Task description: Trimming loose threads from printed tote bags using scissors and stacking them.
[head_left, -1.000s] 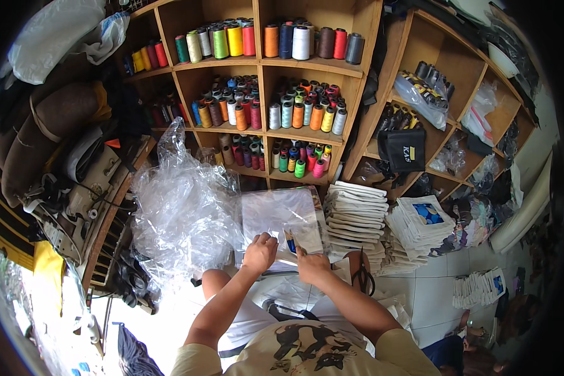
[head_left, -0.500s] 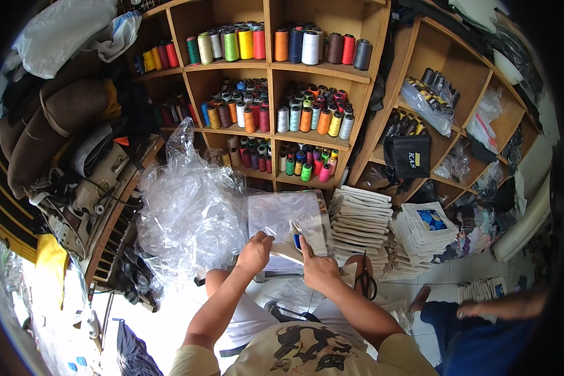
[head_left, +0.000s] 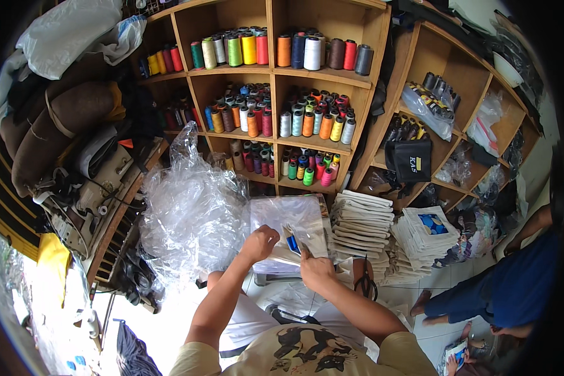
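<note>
My right hand (head_left: 318,271) grips a folded cream cloth piece with a blue print (head_left: 292,243) by its near right side, and the cloth's upper edge stands partly open. Left of it, my left hand (head_left: 258,244) is closed, thumb and fingertips pinched together beside the cloth. What that pinch holds, if anything, is too small to make out. Both hands are over a low surface covered with clear plastic sheets (head_left: 282,210), in front of my knees. Close to my right forearm are black-handled scissors (head_left: 366,287).
A big heap of clear plastic (head_left: 191,213) is on the left, near a sewing machine (head_left: 94,188). Folded cream cloths (head_left: 360,225) and printed ones (head_left: 429,232) are stacked on the right. Shelves (head_left: 271,75) of thread cones stand behind. A person in blue (head_left: 514,282) and another person's hands (head_left: 454,363) are at right.
My right index finger has drawn back from the blue print, and the cloth's upper edge has tilted left. My left hand has shifted slightly. The person in blue has moved, and another person's hands now show.
</note>
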`<state>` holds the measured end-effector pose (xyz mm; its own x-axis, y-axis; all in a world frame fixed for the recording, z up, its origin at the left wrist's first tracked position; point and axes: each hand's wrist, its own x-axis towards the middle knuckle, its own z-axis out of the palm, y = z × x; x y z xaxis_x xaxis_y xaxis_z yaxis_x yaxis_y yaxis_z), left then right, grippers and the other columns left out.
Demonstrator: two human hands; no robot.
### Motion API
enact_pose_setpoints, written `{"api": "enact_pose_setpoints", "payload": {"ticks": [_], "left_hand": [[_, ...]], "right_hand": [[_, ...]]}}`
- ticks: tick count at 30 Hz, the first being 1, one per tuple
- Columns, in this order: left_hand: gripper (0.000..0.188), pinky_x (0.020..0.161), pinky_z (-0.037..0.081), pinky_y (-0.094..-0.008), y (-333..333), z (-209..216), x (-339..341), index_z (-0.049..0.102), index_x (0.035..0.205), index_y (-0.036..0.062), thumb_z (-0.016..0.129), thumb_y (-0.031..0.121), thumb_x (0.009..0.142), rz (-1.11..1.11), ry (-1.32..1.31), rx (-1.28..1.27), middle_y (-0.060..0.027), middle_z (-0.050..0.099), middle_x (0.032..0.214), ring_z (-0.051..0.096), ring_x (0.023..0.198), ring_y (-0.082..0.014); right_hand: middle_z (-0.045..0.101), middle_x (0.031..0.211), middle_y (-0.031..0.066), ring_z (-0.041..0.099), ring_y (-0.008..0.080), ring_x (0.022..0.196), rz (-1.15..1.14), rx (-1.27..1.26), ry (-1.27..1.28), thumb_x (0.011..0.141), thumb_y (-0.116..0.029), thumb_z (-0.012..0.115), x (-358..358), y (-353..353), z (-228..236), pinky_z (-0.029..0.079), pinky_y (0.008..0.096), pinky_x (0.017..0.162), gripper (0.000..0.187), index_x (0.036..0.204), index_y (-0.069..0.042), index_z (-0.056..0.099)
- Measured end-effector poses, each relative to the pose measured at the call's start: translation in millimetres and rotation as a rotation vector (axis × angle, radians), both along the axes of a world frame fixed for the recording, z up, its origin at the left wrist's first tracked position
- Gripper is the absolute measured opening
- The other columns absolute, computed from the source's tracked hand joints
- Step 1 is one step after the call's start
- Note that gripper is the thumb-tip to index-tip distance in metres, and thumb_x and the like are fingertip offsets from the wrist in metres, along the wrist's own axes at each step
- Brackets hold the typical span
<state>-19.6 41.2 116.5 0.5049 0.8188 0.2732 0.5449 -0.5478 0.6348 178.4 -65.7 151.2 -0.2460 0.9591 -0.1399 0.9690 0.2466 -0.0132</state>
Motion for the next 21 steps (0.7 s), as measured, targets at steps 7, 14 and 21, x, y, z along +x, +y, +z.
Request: {"api": "enact_pose_setpoints", "payload": {"ticks": [7, 14, 21], "left_hand": [[0.011, 0.076, 0.051, -0.0402, -20, 23, 6, 0.066, 0.093, 0.0032, 0.061, 0.01, 0.085, -0.058, 0.026, 0.073, -0.0136, 0.063, 0.088, 0.061, 0.086, -0.0331], [0.017, 0.078, 0.051, -0.0393, -31, 26, 5, 0.068, 0.098, 0.0052, 0.062, 0.005, 0.082, -0.137, 0.087, 0.204, -0.013, 0.063, 0.091, 0.062, 0.088, -0.0327], [0.027, 0.083, 0.047, -0.0389, -39, 36, -1, 0.066, 0.105, 0.0079, 0.059, 0.004, 0.079, -0.167, 0.083, 0.251, -0.0109, 0.06, 0.1, 0.057, 0.095, -0.0307]], "right_hand": [[0.07, 0.075, 0.0145, 0.069, 0.0241, 0.064, 0.029, -0.071, -0.019, 0.079, -0.012, 0.056, 6, 9, 13, 0.052, 0.0363, 0.055, 0.073, 0.14, 0.016, 0.026], [0.069, 0.073, 0.0143, 0.068, 0.0257, 0.061, 0.027, -0.1, 0.021, 0.075, -0.012, 0.058, -3, 9, 24, 0.051, 0.0365, 0.058, 0.09, 0.15, 0.003, 0.009], [0.07, 0.078, 0.014, 0.069, 0.0288, 0.066, 0.032, -0.167, 0.114, 0.077, -0.01, 0.056, -2, 13, 24, 0.053, 0.0406, 0.065, 0.087, 0.153, -0.026, 0.015]]}}
